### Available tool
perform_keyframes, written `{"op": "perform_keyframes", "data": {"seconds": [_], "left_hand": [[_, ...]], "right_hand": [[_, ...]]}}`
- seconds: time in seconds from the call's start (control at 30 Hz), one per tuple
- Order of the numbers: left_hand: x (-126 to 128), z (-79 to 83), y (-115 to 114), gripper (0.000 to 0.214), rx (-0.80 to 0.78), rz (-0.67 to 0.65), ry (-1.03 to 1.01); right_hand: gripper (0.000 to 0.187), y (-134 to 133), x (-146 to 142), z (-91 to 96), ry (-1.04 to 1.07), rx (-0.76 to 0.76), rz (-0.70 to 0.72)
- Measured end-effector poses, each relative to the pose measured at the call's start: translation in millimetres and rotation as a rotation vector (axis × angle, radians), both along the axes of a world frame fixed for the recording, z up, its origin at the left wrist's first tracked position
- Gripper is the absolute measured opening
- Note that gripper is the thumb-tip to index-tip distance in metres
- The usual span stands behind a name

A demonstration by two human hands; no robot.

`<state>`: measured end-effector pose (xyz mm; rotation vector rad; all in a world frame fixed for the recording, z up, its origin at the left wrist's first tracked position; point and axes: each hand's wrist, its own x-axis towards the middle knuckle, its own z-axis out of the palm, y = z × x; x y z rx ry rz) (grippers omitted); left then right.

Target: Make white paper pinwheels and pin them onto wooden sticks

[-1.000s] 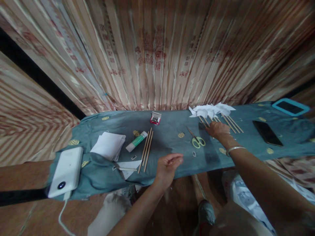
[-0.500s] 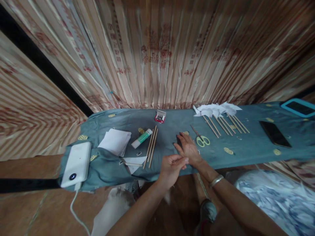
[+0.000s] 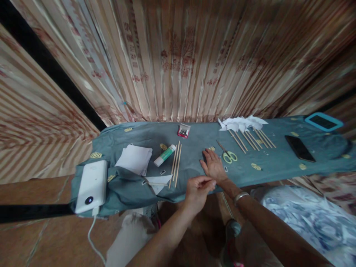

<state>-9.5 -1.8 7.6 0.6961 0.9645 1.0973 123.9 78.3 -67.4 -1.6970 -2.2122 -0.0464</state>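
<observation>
My right hand [image 3: 213, 165] lies palm down on the grey-green cloth [image 3: 194, 135], fingers stretched out and apart. A silver bracelet [image 3: 240, 197] is on that wrist. Close beside it, at the base of the right hand, my left hand [image 3: 198, 192] is closed in a pinch; what its fingers hold, if anything, is hidden. Green-handled scissors [image 3: 228, 155] lie just right of my right hand. To the left are several thin wooden sticks [image 3: 178, 165], a green and white glue stick [image 3: 165, 155], and cut white paper pieces [image 3: 160, 181].
A stack of white paper squares [image 3: 134, 159] and a white power bank [image 3: 91, 185] with a cable are on the left. Several paper pinwheels on sticks [image 3: 244, 124], a dark phone [image 3: 299, 148] and a blue-framed tablet [image 3: 324, 121] lie right. A small red box [image 3: 183, 131] sits at the back.
The camera view has shifted slightly. My right hand stays flat on the cloth, and my left hand keeps its pinch beside the right wrist, with little movement.
</observation>
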Motion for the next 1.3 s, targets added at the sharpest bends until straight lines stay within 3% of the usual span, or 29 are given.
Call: {"op": "perform_keyframes", "data": {"seconds": [0.13, 0.47, 0.7, 1.07, 1.17, 1.3], "left_hand": [[-13.5, 4.4, -4.4, 0.029, 0.002, -0.036, 0.020], [-45.2, -1.6, -6.9, 0.017, 0.016, -0.039, 0.073], [-35.3, -6.8, -19.6, 0.016, 0.073, -0.126, 0.052], [-10.1, -22.7, -10.8, 0.019, 0.004, -0.064, 0.210], [-10.2, -12.8, -12.4, 0.016, 0.055, -0.060, 0.245], [-12.5, 22.2, -18.8, 0.019, 0.195, -0.034, 0.165]], "right_hand": [[0.048, 0.3, -0.4, -0.4, -0.015, -0.002, -0.007], [0.047, -0.9, -1.3, 4.2, -0.041, -0.022, -0.001], [0.047, -1.2, -0.1, 3.1, -0.034, -0.019, -0.004], [0.047, -3.0, 2.5, 2.0, -0.024, 0.021, 0.022], [0.047, -2.8, 2.1, 1.7, -0.024, 0.027, 0.013], [0.047, -1.8, 1.8, 1.1, -0.020, 0.027, -0.001]]}}
